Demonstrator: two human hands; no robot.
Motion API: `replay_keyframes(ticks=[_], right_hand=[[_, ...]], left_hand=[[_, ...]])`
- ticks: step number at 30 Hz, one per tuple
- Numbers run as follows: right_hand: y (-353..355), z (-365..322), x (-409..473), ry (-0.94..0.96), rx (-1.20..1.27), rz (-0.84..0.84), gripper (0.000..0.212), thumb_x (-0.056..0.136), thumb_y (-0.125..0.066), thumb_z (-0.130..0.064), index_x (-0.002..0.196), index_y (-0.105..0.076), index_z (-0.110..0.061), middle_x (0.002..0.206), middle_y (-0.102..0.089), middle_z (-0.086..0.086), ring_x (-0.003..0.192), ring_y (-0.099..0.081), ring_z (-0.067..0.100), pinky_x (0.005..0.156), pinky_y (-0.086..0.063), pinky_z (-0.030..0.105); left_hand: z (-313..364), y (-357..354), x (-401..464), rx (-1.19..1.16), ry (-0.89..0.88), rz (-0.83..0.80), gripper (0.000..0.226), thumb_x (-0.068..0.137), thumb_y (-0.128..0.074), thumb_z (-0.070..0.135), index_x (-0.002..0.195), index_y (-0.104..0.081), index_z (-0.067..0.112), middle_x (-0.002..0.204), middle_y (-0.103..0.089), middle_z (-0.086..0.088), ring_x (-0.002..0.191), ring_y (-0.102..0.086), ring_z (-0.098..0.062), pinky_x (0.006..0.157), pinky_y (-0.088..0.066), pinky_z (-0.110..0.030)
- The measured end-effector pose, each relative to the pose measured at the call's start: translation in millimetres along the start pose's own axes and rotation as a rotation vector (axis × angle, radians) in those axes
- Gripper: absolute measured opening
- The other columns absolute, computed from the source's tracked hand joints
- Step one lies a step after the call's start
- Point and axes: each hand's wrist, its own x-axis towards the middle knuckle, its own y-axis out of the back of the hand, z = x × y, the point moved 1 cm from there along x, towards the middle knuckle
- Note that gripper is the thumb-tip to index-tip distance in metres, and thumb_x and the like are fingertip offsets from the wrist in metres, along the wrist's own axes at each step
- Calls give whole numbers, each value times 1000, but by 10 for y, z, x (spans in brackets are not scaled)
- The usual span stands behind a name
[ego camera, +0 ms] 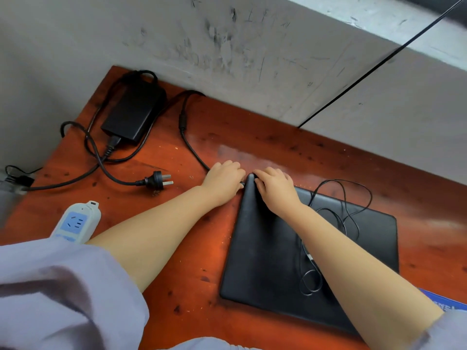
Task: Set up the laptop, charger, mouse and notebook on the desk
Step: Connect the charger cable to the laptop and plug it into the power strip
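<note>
A closed black laptop [273, 253] lies on the red-brown wooden desk [177, 261]. My left hand [225, 178] is closed on the end of the charger cable [188, 145] at the laptop's far left corner. My right hand [275, 188] presses on that same corner of the lid. The black charger brick [134, 112] rests at the desk's far left, and its wall plug [159, 180] lies loose on the wood. A thin black mouse cable [336, 218] is looped over the lid; the mouse itself is hidden. A blue notebook corner [444, 300] shows at the right edge.
A white and blue power strip [77, 222] lies at the desk's near left edge. A scuffed grey wall [252, 54] bounds the desk at the back. A thin black wire [379, 64] runs diagonally down the wall. My lilac sleeves fill the lower left.
</note>
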Motion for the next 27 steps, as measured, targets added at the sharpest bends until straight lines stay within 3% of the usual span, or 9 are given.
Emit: replay_keyframes(ticks=[4, 6, 9, 14, 17, 20, 23, 27], right_hand=[[172, -112, 32, -34, -137, -133, 34, 95, -37, -19, 126, -51, -15, 126, -52, 10, 119, -42, 31, 101, -30, 44], [280, -322, 100, 7, -185, -60, 32, 93, -41, -18, 121, -54, -13, 123, -52, 11, 116, -43, 32, 95, -34, 43], [361, -895, 215, 219, -139, 101, 25, 89, -45, -12, 108, -60, -7, 112, -55, 13, 104, -46, 34, 78, -39, 39], [163, -1938, 250, 462, -100, 24, 20, 92, -48, -16, 104, -58, -4, 109, -49, 14, 102, -48, 33, 64, -43, 38], [-17, -2235, 301, 458, -238, -68, 27, 92, -52, -27, 108, -55, -5, 115, -46, 13, 107, -46, 32, 67, -39, 37], [-117, -2323, 346, 406, -329, -117, 27, 92, -54, -25, 109, -56, -4, 117, -43, 14, 107, -45, 33, 70, -41, 38], [-165, -2365, 388, 373, -359, -83, 18, 92, -52, -13, 106, -57, -4, 114, -43, 15, 102, -45, 34, 64, -39, 38], [-132, -2448, 403, 341, -421, -75, 20, 92, -49, -7, 111, -55, -6, 113, -45, 16, 100, -48, 35, 66, -37, 37]], left_hand=[[143, 37, -197, -24, 105, -9, 33, 93, -49, 25, 123, -52, 10, 125, -50, -11, 116, -46, -30, 94, -38, -41], [164, 49, -443, -111, 129, 59, 39, 92, -50, 23, 128, -49, 8, 131, -48, -12, 120, -44, -30, 99, -39, -42], [71, 5, -954, -157, 221, 149, 35, 92, -45, 23, 123, -54, 8, 126, -52, -12, 117, -46, -31, 96, -39, -41], [-421, -142, -1823, -170, 450, 259, 31, 94, -41, 26, 117, -60, 19, 117, -60, -3, 112, -49, -23, 93, -35, -36], [-840, -102, -2180, -176, 613, 385, 30, 92, -46, 24, 118, -60, 19, 116, -60, -1, 113, -50, -22, 96, -34, -35], [-1153, -83, -2398, -117, 714, 443, 37, 91, -49, 26, 127, -53, 19, 124, -55, 0, 117, -46, -22, 98, -31, -35], [-1299, -128, -2514, -63, 808, 407, 52, 89, -52, 36, 136, -41, 17, 132, -47, -3, 120, -42, -24, 100, -31, -37], [-1351, -267, -2618, -97, 943, 288, 74, 85, -55, 50, 142, -26, 13, 138, -39, -5, 125, -36, -24, 99, -32, -39]])
